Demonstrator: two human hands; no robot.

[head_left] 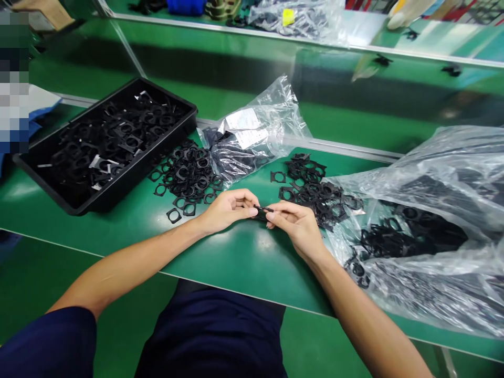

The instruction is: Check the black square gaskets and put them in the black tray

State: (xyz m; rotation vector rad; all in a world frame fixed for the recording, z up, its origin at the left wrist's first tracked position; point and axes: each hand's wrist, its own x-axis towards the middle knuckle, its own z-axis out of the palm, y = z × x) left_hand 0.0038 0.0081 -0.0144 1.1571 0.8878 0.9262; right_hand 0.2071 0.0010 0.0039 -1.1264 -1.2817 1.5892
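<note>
Over the green table, my left hand [230,210] and my right hand [295,223] pinch a small black plastic part [263,209] between them, one at each end. It is seen nearly edge-on, and the fingers cover its ends. Left of my hands lies a heap of black ring-shaped plastic parts [189,170]. A second heap of black plastic parts [315,191], with round openings, lies just beyond my right hand. Whether the held piece is one part or two joined, I cannot tell.
At the left stands a black tray [114,202] full of similar parts. A clear bag [271,123] with labels and black parts lies behind the heaps. On the right spreads a large open plastic bag [433,157] of parts. A metal-edged shelf [244,29] runs across the back. Part of another person shows far left.
</note>
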